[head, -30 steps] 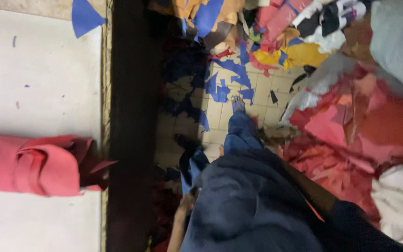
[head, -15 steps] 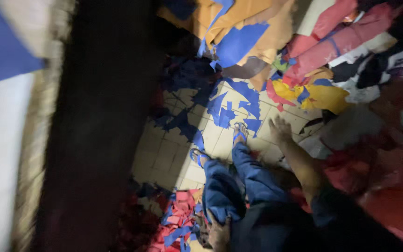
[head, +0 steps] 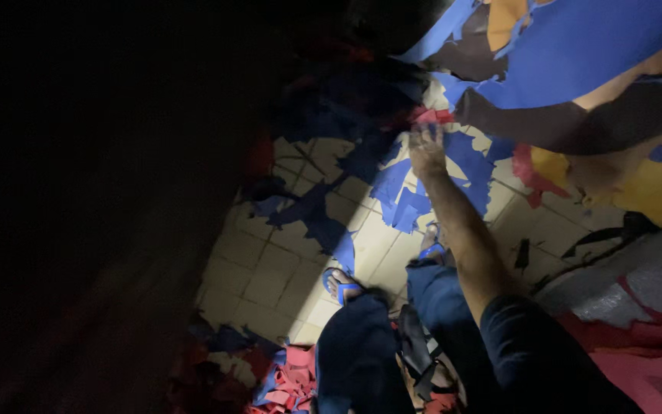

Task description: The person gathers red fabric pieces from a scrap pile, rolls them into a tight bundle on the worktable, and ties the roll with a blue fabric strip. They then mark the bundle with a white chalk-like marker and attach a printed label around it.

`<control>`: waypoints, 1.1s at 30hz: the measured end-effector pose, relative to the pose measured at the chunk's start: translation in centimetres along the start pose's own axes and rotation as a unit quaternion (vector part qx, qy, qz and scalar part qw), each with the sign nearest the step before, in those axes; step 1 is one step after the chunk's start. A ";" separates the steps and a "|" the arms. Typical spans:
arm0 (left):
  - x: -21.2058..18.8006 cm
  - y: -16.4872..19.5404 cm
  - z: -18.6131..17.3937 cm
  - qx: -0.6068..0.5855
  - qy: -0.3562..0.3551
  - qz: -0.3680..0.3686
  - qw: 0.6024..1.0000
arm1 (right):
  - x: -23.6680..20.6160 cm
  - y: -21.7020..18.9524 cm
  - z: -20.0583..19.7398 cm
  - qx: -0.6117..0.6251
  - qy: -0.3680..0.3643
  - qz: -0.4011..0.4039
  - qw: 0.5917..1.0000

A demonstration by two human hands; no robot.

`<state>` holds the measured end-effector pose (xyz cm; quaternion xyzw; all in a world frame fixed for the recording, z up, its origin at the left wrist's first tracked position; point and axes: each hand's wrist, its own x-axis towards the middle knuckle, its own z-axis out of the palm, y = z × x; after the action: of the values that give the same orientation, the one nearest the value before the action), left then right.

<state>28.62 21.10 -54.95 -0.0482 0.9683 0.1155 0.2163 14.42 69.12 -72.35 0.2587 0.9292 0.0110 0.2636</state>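
My right hand [head: 427,148] reaches down on an outstretched arm in a dark blue sleeve [head: 534,345]. Its fingers are spread just over blue fabric scraps [head: 408,195] that lie on the tiled floor [head: 277,268]. A small red scrap [head: 432,116] lies just beyond the fingertips. The hand holds nothing. My left hand is out of sight. My feet wear blue sandals, one [head: 342,285] to the left and one [head: 432,250] under the arm, below dark blue trouser legs [head: 362,353].
A large blue sheet [head: 576,54] with orange and dark pieces lies at the upper right. Yellow scraps [head: 653,192] and a grey sheet [head: 645,268] lie to the right, red scraps [head: 289,379] at the bottom. The left half is in deep shadow.
The view has swung away from the white table and down toward the floor. My right hand has stretched further forward over the blue scraps.
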 end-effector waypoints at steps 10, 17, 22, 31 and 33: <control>1.6 9.5 -13.6 -0.039 -0.036 0.446 0.893 | -25.9 -6.1 -14.0 0.370 -0.043 -0.508 0.777; -1.9 15.2 -28.5 0.119 -0.376 0.364 0.844 | -40.8 -0.1 -42.1 0.380 -0.158 -0.465 0.784; -5.6 13.7 -49.4 0.084 -0.327 0.339 0.878 | -42.4 4.6 -59.3 0.386 -0.313 -0.487 0.718; -7.2 -7.5 -82.6 -0.317 -0.268 0.086 0.906 | -41.7 0.9 -73.5 0.251 -0.382 -0.526 0.717; -2.2 -11.2 -86.8 -0.288 -0.158 0.176 0.928 | -42.3 -3.8 -75.0 0.264 -0.442 -0.411 0.753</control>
<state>-3.20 -10.84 20.10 0.0817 0.8396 0.4314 0.3197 6.24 53.93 12.14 -0.1122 0.6923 -0.4595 0.5450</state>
